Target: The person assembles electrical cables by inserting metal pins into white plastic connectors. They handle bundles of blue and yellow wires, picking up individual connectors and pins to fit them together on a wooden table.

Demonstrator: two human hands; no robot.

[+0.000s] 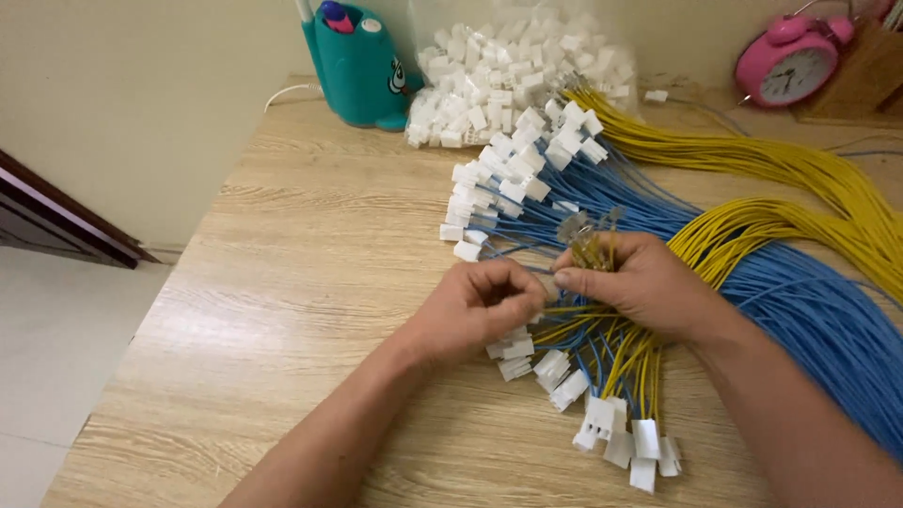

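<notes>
Gripping: your right hand (649, 282) clamps a bunch of yellow and blue wires (602, 329) (metal terminals up) | left hand (480, 306) pinches a wire end beside it | white connectors (555, 362) on wooden table (310, 282) underneath

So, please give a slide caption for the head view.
Two hands, left hand and right hand, hold yellow and blue wires.

Bundle of yellow & blue wires (602, 329) w/ bare metal terminals (588, 235) sticking up, fanned across the wooden table; white plastic connectors (621, 437) on their near ends lie splayed just below the bundle. More white-capped blue wires (508, 188) spread flat behind it, toward the table's far edge.
</notes>
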